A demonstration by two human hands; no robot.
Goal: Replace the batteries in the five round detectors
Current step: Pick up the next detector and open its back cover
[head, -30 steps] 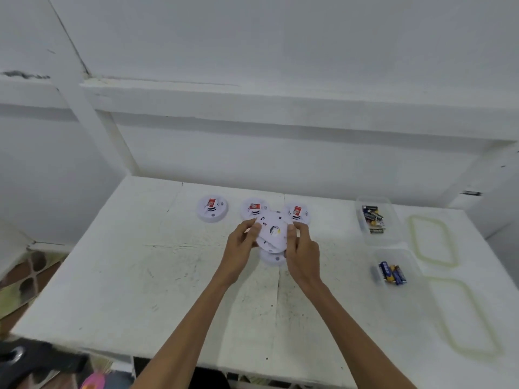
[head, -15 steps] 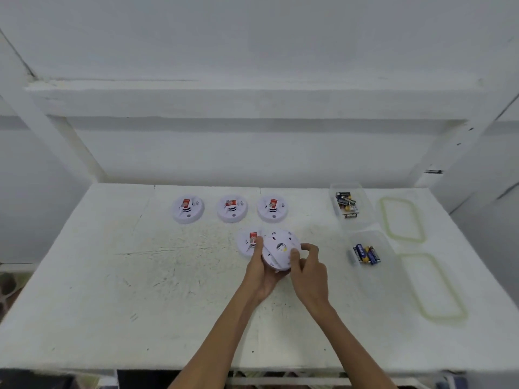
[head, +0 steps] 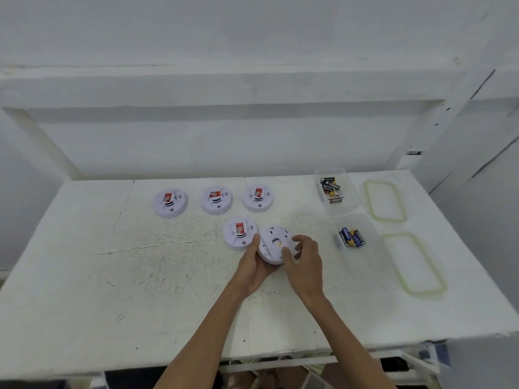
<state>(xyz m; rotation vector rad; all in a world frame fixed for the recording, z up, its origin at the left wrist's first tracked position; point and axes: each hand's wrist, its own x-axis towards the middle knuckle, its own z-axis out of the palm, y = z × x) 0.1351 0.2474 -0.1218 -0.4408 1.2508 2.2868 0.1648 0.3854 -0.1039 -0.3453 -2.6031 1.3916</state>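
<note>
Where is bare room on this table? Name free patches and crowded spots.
Free: the table left of the left hand, in front of the three back detectors; also the front strip. Crowded: the middle, where that hand and the right hand hold the upturned detector beside a fourth detector; the right side, with two battery tubs and two lids.

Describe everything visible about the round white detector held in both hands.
The round white plastic detector is held back side up and tilted, over the white table. Its back shows small slots and a yellow-and-dark mark near the centre. The left hand cups its left edge; the right hand grips its right rim, thumb on the back.
</note>
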